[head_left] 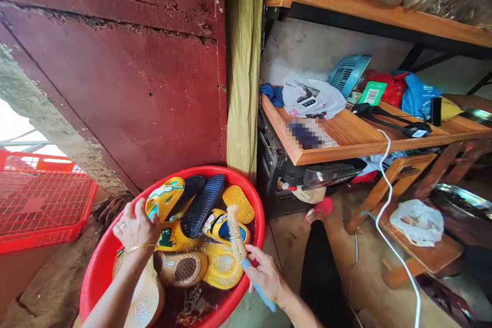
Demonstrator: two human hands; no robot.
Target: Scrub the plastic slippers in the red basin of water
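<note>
My right hand (267,271) is wrapped round the blue-grey handle of a scrubbing brush (237,236), whose pale bristles rise over the slippers. My left hand (137,228) wears a ring and a bracelet. Its fingers are apart, near the yellow slipper (165,198) at the left; whether they touch it I cannot tell. A red basin (258,205) holds dark water and several slippers. Among them lie a navy slipper (205,204), a yellow sole (223,266), a brown-soled shoe (182,268) and, partly behind my left forearm, a pale sole (144,300).
A red plastic crate (42,205) stands at the left, a maroon door (115,61) behind the basin. To the right, a wooden shelf (338,136) carries bags and a blue fan (349,72). A white cable (392,189) hangs before a wooden chair (430,253). My leg (319,271) is beside the basin.
</note>
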